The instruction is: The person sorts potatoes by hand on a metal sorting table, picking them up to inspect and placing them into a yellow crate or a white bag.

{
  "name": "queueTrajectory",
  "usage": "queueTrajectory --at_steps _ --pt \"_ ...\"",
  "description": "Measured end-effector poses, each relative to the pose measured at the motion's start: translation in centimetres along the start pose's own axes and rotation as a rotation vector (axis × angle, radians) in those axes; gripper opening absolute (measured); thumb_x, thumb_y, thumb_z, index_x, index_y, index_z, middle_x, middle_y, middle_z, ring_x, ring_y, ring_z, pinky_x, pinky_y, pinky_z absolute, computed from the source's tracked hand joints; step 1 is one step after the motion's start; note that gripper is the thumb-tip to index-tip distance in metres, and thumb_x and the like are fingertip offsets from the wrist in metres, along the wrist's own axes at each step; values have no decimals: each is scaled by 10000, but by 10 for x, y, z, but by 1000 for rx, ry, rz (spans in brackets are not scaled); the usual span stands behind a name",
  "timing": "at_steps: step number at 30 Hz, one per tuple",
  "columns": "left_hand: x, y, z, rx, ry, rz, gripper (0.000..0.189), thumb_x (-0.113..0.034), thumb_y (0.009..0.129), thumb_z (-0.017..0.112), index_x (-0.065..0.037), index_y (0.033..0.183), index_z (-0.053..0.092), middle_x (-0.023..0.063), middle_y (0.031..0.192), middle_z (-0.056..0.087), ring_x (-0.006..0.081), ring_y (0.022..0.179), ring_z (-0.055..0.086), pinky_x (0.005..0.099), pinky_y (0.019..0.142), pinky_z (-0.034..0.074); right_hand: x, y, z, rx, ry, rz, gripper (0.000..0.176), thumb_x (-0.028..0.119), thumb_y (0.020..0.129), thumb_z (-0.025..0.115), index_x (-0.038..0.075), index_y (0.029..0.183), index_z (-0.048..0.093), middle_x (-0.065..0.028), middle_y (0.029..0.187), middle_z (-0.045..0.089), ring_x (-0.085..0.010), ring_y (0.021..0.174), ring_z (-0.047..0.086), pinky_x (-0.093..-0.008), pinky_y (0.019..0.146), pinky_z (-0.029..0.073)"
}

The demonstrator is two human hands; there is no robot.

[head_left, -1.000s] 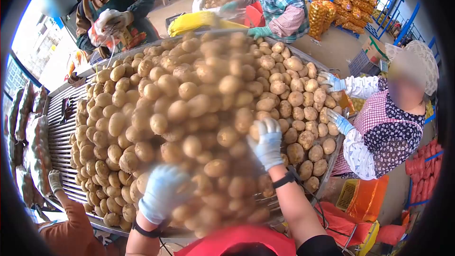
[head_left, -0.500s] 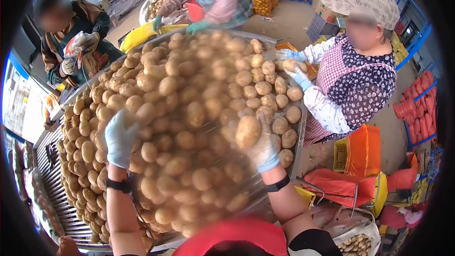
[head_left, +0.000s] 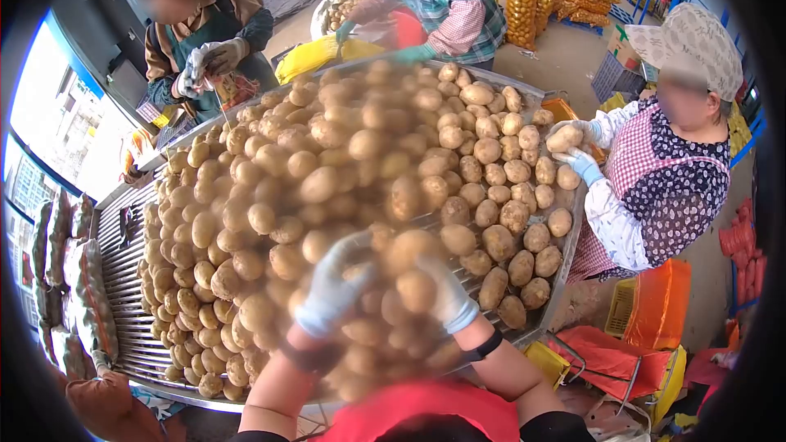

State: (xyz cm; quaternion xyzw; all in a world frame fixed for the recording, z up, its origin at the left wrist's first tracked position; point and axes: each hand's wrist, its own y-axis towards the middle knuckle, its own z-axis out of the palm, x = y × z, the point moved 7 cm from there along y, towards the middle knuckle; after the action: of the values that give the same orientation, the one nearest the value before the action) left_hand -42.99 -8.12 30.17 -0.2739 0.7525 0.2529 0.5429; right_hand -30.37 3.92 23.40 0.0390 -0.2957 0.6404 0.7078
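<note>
Potatoes cover the slatted metal sorting table before me. My left hand, in a pale glove, is over the middle of the heap, its fingers curved and apart around a gap, with potatoes close by. Beside it, my right hand, gloved too, curls against a potato on its inner side. Another larger potato shows just above, near the fingertips of both hands. A hazy smear over the middle of the view blurs the fingers and the contact.
At the right edge a co-worker in a cap holds a potato. Two other people stand along the far side, near a yellow sack. Filled net bags are stacked behind. An orange crate stands lower right.
My left hand has moved right, toward the middle, near my right hand. My right hand has come lower, and its palm has turned inward. The view has shifted left.
</note>
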Motion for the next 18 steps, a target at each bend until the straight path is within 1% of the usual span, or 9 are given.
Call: queueTrajectory --at_steps 1,2,3,7,9,12,15,16,18 --pt "5 17 -19 -75 131 81 443 -64 902 720 -23 1327 605 52 1215 685 160 1063 638 315 936 521 10 -7 1 -16 -116 -89 395 308 1010 639 33 1289 587 -27 1115 645 -136 1014 616 -261 871 521" --pt "-14 35 -40 -245 539 219 420 -86 877 738 -36 1281 634 101 1106 721 234 982 692 361 901 547 13 -11 -2 -18 -150 -123 385 289 1008 637 37 1295 583 -25 1132 636 -131 1030 605 -265 883 514" --pt "-34 53 -50 -329 781 334 440 -78 815 748 -50 1242 650 157 1121 717 324 1032 691 417 909 551 17 -14 -5 -15 -186 -160 377 270 1007 635 42 1301 578 -23 1148 627 -127 1046 595 -269 895 508" --pt "-13 119 -53 -136 1210 271 303 -191 759 724 -106 1037 637 119 986 682 386 928 664 468 780 553 12 -19 -30 -71 -231 -86 392 246 999 634 56 1334 560 -28 1207 601 -141 1075 571 -289 922 491" --pt "16 136 -49 -213 1432 373 262 -232 772 724 -130 979 600 100 933 649 375 871 653 475 723 544 18 -24 -22 -47 -212 -83 464 324 977 658 26 1314 545 -114 1102 650 -226 922 648 -340 770 556" --pt "15 138 -52 15 1267 202 402 -227 776 779 -96 1120 619 110 1053 655 335 989 661 433 778 556 25 -35 -8 -52 -51 -31 559 403 954 685 -8 1298 528 -206 993 701 -315 768 726 -395 620 622" --pt "-19 112 -71 -63 541 257 605 -152 770 826 -72 1319 585 106 1177 647 268 1113 640 380 917 549 20 -28 -20 -23 -52 -24 623 457 939 688 -22 1302 526 -218 945 705 -315 744 728 -382 614 620" --pt "-22 100 -75 -125 254 105 794 -61 773 831 -75 1477 464 94 1311 597 238 1211 585 361 1043 501 15 -27 -34 -20 -101 -36 652 484 932 689 -27 1302 526 -221 923 707 -313 732 728 -373 610 618" --pt "-33 81 -69 -68 -375 54 909 -29 765 825 -76 1543 358 118 1481 476 267 1340 500 396 1082 491 13 -33 -43 -31 -189 -51 715 565 911 684 -31 1279 541 -223 879 707 -301 704 724 -345 594 605"
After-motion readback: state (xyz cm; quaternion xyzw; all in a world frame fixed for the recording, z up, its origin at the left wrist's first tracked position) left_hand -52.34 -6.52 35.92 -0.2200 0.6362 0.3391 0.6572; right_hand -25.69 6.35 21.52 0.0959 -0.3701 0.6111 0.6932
